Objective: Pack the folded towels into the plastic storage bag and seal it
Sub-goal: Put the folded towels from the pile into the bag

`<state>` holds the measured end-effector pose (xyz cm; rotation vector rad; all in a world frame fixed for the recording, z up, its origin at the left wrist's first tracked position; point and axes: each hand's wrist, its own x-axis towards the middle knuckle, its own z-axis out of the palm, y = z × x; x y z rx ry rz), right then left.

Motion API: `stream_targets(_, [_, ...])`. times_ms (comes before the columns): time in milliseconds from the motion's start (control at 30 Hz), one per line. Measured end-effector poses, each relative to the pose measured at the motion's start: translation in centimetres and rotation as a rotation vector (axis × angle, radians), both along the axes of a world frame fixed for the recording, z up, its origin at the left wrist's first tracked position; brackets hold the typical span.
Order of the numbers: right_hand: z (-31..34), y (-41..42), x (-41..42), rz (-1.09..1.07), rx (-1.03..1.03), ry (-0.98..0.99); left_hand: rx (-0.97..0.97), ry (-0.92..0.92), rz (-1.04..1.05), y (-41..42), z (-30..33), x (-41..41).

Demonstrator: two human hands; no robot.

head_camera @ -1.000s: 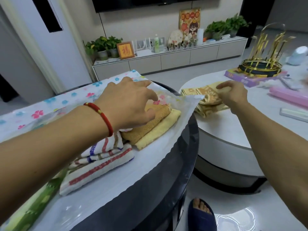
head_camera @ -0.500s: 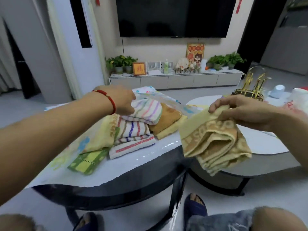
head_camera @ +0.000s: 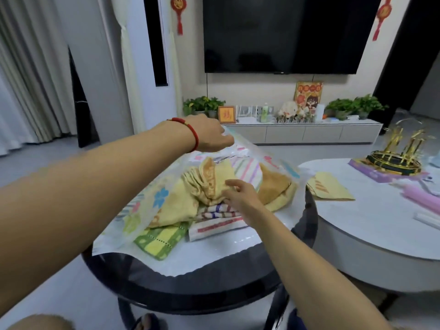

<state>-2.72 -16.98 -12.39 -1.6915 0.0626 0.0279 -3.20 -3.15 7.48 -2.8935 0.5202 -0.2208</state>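
While lifting the bag [head_camera: 281,163] mouth, left hand [head_camera: 212,136] fingers pinched; right hand [head_camera: 240,194] fingers curled on tan towel [head_camera: 212,179].

Wall television [head_camera: 281,34] at twelve o'clock; low white cabinet [head_camera: 302,133] beneath; gold stand [head_camera: 397,153] at three o'clock on white table [head_camera: 371,234].

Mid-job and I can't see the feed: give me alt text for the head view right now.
The right hand pushes a folded yellow towel into the open plastic storage bag on the dark round table, while the left hand lifts the bag's top flap. Several folded towels already lie inside; another yellow towel waits on the white table.
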Motion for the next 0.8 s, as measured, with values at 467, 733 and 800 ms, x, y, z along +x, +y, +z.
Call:
stream_targets(467, [-0.9, -19.7, -4.6, -0.065, -0.354, -0.069, 0.114, -0.04, -0.24, -7.8, -9.2, 0.3])
stream_targets(733, [-8.1, -31.4, 1.2, -0.421, -0.553, 0.152, 0.197, -0.147, -0.343, -14.5, -12.5, 3.9])
stream_targets(800, [-9.2, -32.8, 4.2, -0.489, -0.659, 0.165, 0.209, -0.156, -0.36, -16.1, -12.9, 5.0])
